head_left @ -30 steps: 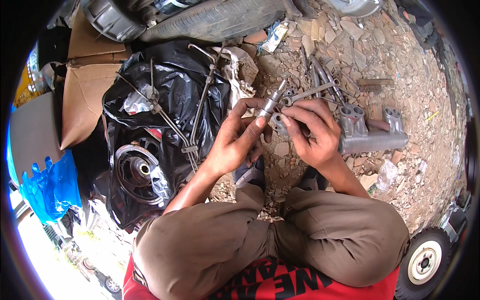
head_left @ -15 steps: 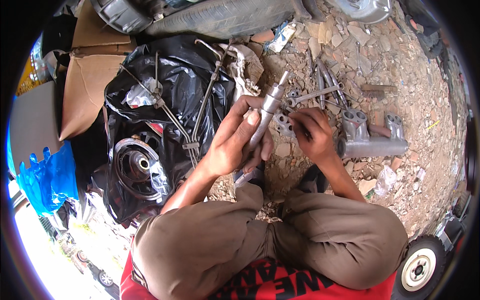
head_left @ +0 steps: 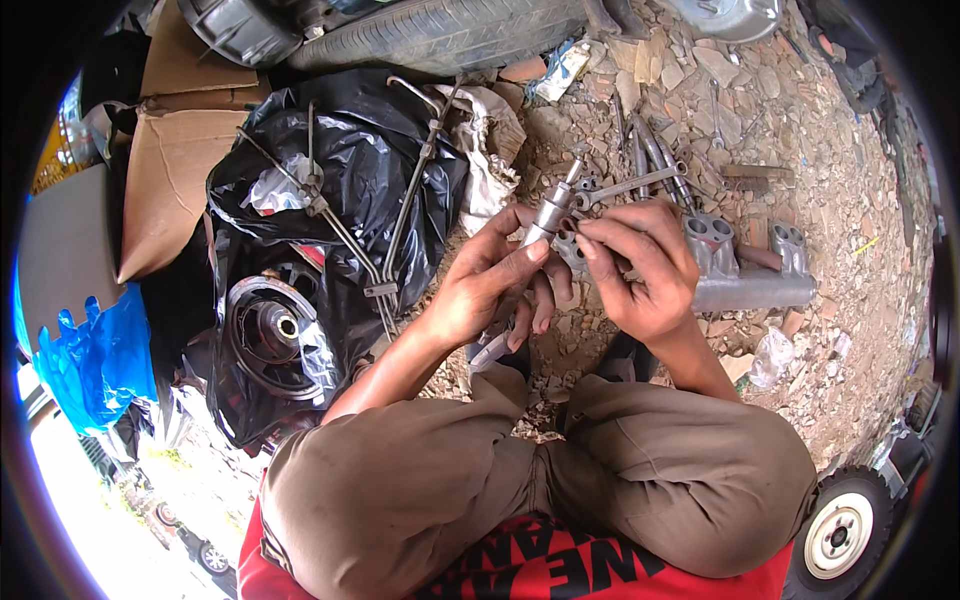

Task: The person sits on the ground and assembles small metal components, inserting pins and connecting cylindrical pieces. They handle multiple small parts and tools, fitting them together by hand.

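Note:
My left hand (head_left: 490, 277) is wrapped round a silver metal fuel injector (head_left: 550, 213), a stepped cylinder whose thin tip points up and away to the right. My right hand (head_left: 640, 262) is closed in a pinch beside the injector's upper part. At its fingertips shows a small dark ring (head_left: 568, 226), too small to make out fully. A combination wrench (head_left: 632, 186) lies on the ground just beyond my hands, across several similar metal cylinders (head_left: 655, 155). A grey metal part with holes is partly hidden behind my fingers.
A cast manifold with paired ports (head_left: 755, 291) lies to the right on rubble. At left, a black plastic bag (head_left: 390, 130) bears bent metal pipes (head_left: 408, 215) and a round drum part (head_left: 270, 335). Cardboard (head_left: 180, 185) stands beside it. A tyre (head_left: 440, 40) lies at the far side.
Both hands have come closer together. The injector has dropped slightly toward me, and my right hand has risen to its upper part, with a dark ring now visible at the fingertips.

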`<state>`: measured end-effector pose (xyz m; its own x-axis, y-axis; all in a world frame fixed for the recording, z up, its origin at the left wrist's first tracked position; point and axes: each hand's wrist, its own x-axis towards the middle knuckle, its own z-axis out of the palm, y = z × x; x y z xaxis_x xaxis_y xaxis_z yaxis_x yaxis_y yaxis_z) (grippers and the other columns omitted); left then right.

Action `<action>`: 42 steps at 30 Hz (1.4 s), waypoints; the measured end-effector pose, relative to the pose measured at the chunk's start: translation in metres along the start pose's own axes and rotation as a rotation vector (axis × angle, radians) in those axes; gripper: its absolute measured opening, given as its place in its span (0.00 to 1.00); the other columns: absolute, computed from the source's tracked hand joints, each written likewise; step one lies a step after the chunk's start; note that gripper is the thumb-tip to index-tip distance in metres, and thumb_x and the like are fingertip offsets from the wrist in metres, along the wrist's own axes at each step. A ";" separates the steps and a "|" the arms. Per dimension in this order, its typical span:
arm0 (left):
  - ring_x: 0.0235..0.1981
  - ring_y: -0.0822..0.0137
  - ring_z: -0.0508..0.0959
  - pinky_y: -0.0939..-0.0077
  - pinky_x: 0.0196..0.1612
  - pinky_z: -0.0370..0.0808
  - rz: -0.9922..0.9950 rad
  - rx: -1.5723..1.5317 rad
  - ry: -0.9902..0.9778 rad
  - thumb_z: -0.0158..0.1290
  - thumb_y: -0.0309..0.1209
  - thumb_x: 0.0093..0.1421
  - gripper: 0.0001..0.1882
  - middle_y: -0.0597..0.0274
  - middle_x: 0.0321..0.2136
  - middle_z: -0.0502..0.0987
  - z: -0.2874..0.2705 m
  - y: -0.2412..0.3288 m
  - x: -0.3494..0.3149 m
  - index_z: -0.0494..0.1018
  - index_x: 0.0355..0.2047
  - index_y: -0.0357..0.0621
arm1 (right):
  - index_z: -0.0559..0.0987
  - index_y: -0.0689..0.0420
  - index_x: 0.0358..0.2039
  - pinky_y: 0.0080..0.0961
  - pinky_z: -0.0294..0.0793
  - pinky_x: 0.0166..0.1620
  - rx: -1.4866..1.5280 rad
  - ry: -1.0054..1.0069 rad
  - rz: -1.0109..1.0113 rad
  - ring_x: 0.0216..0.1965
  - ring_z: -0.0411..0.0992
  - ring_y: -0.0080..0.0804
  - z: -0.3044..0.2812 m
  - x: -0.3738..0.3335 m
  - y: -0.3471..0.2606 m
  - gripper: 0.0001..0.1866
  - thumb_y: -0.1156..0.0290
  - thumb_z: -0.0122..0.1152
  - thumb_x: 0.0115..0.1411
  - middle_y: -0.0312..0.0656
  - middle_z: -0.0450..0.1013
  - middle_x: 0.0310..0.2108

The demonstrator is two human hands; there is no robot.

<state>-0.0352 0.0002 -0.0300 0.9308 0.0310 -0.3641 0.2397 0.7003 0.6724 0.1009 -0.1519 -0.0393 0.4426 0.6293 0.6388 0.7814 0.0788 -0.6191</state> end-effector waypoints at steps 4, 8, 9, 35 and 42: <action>0.20 0.66 0.78 0.80 0.12 0.73 -0.031 0.084 -0.015 0.44 0.37 0.72 0.18 0.49 0.31 0.77 -0.001 -0.002 0.000 0.57 0.53 0.36 | 0.83 0.58 0.38 0.33 0.69 0.40 0.014 -0.052 -0.011 0.32 0.72 0.36 0.006 -0.002 -0.002 0.13 0.78 0.70 0.49 0.38 0.74 0.34; 0.19 0.66 0.78 0.80 0.12 0.73 0.008 0.180 0.047 0.43 0.38 0.72 0.20 0.45 0.33 0.77 0.002 -0.004 -0.001 0.57 0.55 0.33 | 0.83 0.58 0.37 0.33 0.69 0.40 -0.059 -0.112 -0.043 0.33 0.72 0.37 0.007 -0.006 0.003 0.13 0.79 0.69 0.49 0.37 0.74 0.33; 0.18 0.65 0.77 0.80 0.12 0.73 0.021 0.188 0.085 0.42 0.38 0.72 0.21 0.44 0.34 0.77 0.003 -0.003 -0.001 0.57 0.55 0.32 | 0.83 0.57 0.37 0.33 0.69 0.40 -0.095 -0.144 -0.050 0.33 0.73 0.37 0.006 -0.009 0.010 0.13 0.79 0.69 0.49 0.37 0.74 0.33; 0.08 0.76 0.66 0.85 0.12 0.64 -0.336 0.248 -0.160 0.34 0.49 0.74 0.29 0.65 0.16 0.68 -0.008 -0.013 0.005 0.72 0.35 0.35 | 0.75 0.59 0.35 0.24 0.70 0.33 1.236 0.032 1.161 0.31 0.71 0.24 0.008 -0.002 0.001 0.21 0.51 0.52 0.69 0.36 0.71 0.26; 0.20 0.65 0.70 0.65 0.26 0.68 -0.132 1.091 0.015 0.64 0.43 0.55 0.22 0.56 0.18 0.72 0.005 -0.050 0.013 0.71 0.27 0.33 | 0.57 0.45 0.16 0.25 0.52 0.20 1.338 0.350 1.345 0.12 0.43 0.21 0.021 -0.017 0.007 0.27 0.51 0.56 0.66 0.26 0.44 0.11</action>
<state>-0.0335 -0.0376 -0.0653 0.8784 0.0156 -0.4776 0.4587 -0.3079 0.8336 0.0893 -0.1456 -0.0637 0.5628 0.6268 -0.5389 -0.8139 0.3065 -0.4935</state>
